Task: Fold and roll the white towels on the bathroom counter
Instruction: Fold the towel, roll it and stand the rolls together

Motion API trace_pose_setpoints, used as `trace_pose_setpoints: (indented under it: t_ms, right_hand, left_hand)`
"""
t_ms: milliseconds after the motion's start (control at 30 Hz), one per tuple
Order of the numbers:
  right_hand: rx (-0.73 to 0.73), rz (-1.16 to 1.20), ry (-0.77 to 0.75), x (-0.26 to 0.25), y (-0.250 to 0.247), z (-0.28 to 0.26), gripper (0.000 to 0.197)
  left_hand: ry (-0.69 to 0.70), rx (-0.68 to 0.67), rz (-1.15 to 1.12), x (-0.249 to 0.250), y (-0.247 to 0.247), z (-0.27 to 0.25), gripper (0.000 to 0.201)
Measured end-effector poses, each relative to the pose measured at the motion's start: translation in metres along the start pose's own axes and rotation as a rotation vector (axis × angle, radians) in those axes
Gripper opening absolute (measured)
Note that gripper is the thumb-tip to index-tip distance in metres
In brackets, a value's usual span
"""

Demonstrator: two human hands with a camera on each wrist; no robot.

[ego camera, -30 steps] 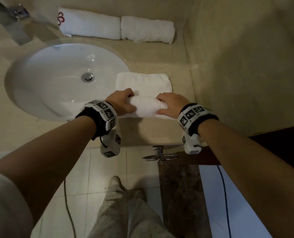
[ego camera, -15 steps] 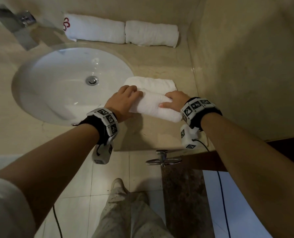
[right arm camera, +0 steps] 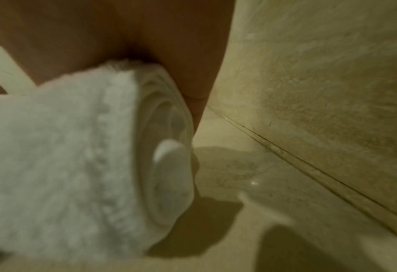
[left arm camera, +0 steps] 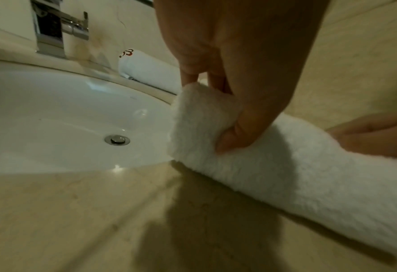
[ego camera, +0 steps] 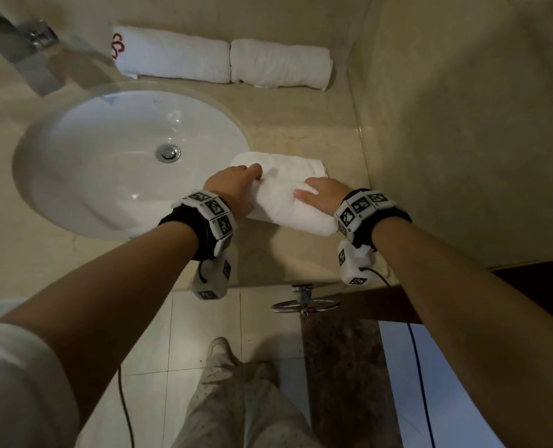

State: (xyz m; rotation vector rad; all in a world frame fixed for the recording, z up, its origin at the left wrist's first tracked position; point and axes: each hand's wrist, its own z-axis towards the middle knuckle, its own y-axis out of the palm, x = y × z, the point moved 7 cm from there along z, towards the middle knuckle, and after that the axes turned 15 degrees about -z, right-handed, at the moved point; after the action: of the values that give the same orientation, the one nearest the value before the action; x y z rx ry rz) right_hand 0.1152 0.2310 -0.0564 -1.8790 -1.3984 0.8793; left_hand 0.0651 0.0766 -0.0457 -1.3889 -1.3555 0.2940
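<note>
Towel (ego camera: pixel 288 208), white, partly rolled, lying on the counter (ego camera: pixel 268 260) between the sink and the right-hand wall, its unrolled flat part toward the back edge. Sink (ego camera: pixel 74 163), white oval basin, at the counter's left; faucet (ego camera: pixel 26 46) at the back left corner. Left hand (ego camera: pixel 233 189) grips the roll's left end, thumb in front, fingers curled over the top. Right hand (ego camera: pixel 323 197) lies over the roll's right end, fingers bent round it. Two finished rolled towels (ego camera: pixel 223 61) lie end to end along the back edge.
</note>
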Motion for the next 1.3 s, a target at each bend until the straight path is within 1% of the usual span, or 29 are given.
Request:
trace_pose_setpoints:
  t_ms: [67, 100, 167, 233, 300, 400, 500, 533, 600, 667, 700, 733, 800, 833, 933, 1000, 1033, 1100, 1133, 1167, 1200, 1233, 1300]
  right_hand:
    - [-0.047, -0.045, 0.006, -0.002, 0.002, 0.002, 0.053]
    - [-0.066, -0.068, 0.004, -0.003, 0.003, 0.004, 0.057]
    - [-0.107, -0.096, -0.008, -0.007, 0.006, 0.005, 0.059]
    - [-0.129, -0.114, -0.020, -0.009, 0.007, 0.007, 0.058]
    - [-0.128, -0.135, -0.026, -0.010, 0.006, 0.007, 0.058]
    - [-0.116, -0.142, -0.028, -0.007, 0.004, 0.006, 0.059]
    - [-0.145, -0.163, -0.009, 0.011, 0.005, 0.001, 0.057]
    - [-0.155, -0.168, 0.000, 0.020, 0.005, -0.001, 0.053]
    - [-0.172, -0.194, 0.052, 0.041, 0.005, -0.007, 0.033]
    - [-0.177, -0.201, 0.085, 0.056, 0.007, -0.014, 0.037]
    - [-0.170, -0.195, 0.103, 0.061, 0.008, -0.018, 0.035]
    - [-0.165, -0.186, 0.086, 0.063, 0.012, -0.019, 0.033]
    - [-0.165, -0.211, 0.083, 0.062, 0.018, -0.020, 0.051]
    - [-0.170, -0.224, 0.088, 0.058, 0.021, -0.022, 0.055]
    - [-0.150, -0.226, 0.055, 0.048, 0.022, -0.021, 0.055]
    - [-0.129, -0.216, 0.054, 0.049, 0.019, -0.021, 0.054]
    - [-0.088, -0.211, 0.057, 0.051, 0.015, -0.021, 0.049]
    - [0.062, -0.155, 0.045, 0.054, 0.002, -0.024, 0.038]
    - [0.139, -0.108, 0.023, 0.052, -0.004, -0.027, 0.037]
    - [0.179, -0.071, -0.009, 0.048, -0.008, -0.031, 0.040]
    - [0.180, -0.058, -0.044, 0.044, -0.008, -0.034, 0.047]
    - [0.144, -0.105, -0.077, 0.038, -0.005, -0.038, 0.058]
    - [0.093, -0.314, -0.122, 0.030, 0.006, -0.042, 0.083]
  left_hand:
    - [-0.026, -0.044, 0.011, -0.001, -0.002, -0.004, 0.053]
    - [-0.040, -0.066, 0.010, -0.002, -0.002, -0.006, 0.052]
    - [-0.071, -0.083, -0.030, -0.007, -0.003, -0.012, 0.051]
    - [-0.088, -0.071, -0.104, -0.012, -0.002, -0.018, 0.049]
    - [-0.058, -0.046, -0.147, -0.013, 0.002, -0.023, 0.051]
    - [-0.006, -0.015, -0.142, -0.007, 0.013, -0.032, 0.058]
    - [0.049, -0.031, -0.145, 0.008, 0.027, -0.034, 0.062]
    - [0.071, -0.050, -0.139, 0.016, 0.032, -0.033, 0.062]
    - [0.114, -0.087, -0.106, 0.035, 0.043, -0.030, 0.063]
    - [0.139, -0.109, -0.070, 0.049, 0.051, -0.029, 0.062]
    - [0.145, -0.116, -0.058, 0.053, 0.054, -0.029, 0.063]
    - [0.149, -0.119, -0.050, 0.055, 0.055, -0.028, 0.065]
    - [0.163, -0.112, -0.060, 0.052, 0.053, -0.030, 0.068]
    - [0.159, -0.102, -0.085, 0.048, 0.052, -0.033, 0.069]
    - [0.126, -0.029, -0.240, 0.034, 0.050, -0.041, 0.061]
    - [0.120, 0.009, -0.292, 0.032, 0.048, -0.042, 0.055]
    - [0.116, 0.015, -0.293, 0.032, 0.047, -0.041, 0.053]
    - [0.108, 0.006, -0.279, 0.033, 0.045, -0.035, 0.052]
    - [0.101, -0.005, -0.277, 0.032, 0.044, -0.032, 0.053]
    - [0.100, -0.017, -0.278, 0.032, 0.043, -0.029, 0.054]
    - [0.101, -0.027, -0.281, 0.031, 0.042, -0.026, 0.055]
    - [0.101, -0.037, -0.292, 0.031, 0.040, -0.023, 0.055]
    - [0.091, -0.060, -0.305, 0.031, 0.037, -0.017, 0.053]
